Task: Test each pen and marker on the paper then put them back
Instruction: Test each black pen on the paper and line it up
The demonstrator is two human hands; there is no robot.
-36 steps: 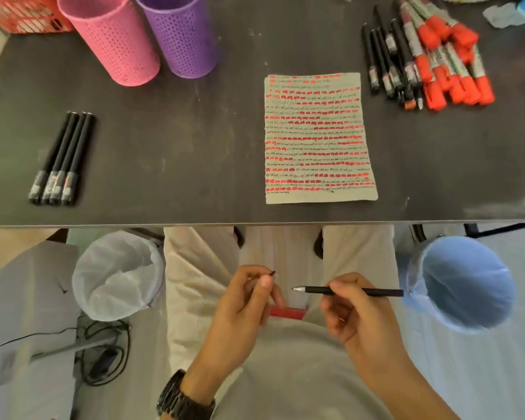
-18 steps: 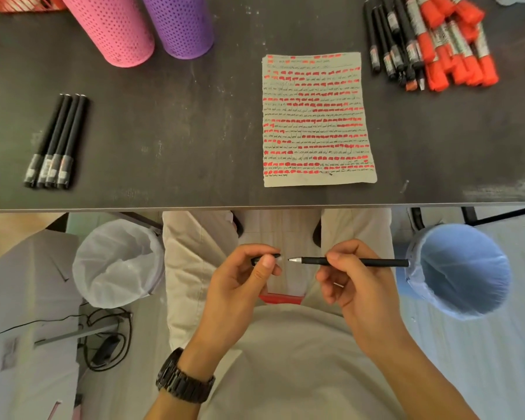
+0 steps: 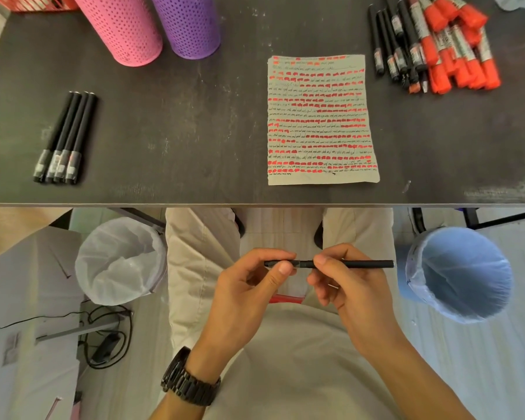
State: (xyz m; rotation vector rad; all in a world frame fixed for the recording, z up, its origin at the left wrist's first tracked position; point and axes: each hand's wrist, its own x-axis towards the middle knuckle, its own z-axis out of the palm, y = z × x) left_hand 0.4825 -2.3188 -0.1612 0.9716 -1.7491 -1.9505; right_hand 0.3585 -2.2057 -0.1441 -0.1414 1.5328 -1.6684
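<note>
A black pen [image 3: 364,264] lies level across the lap, held between both hands below the table edge. The left hand [image 3: 243,286], with a dark watch [image 3: 191,386] on its wrist, has its fingers curled and pinches the cap [image 3: 272,263] end between thumb [image 3: 285,269] and forefinger. The right hand [image 3: 355,295] pinches the barrel just beside it. Its fingertips almost touch the left thumb, and the rest of its fingers are folded under. The long bare part of the barrel sticks out past the right fingers, toward a blue-lined bin [image 3: 461,274]. Out to the left of the left fingers stands a white-lined bin [image 3: 122,262].

Beyond the fingers is the dark table [image 3: 194,131]. Straight ahead of them, near the table's edge, lies the paper [image 3: 320,119], filled with rows of red dashes and black scribbles. Well to the left of the fingers, four black pens [image 3: 64,137] lie side by side, touching. Far ahead and to the right of the right fingers is a heap of pens and markers [image 3: 431,47], black ones beside red-capped ones. Far ahead to the left stand a pink cup [image 3: 122,28] and a purple cup [image 3: 188,22], close together.
</note>
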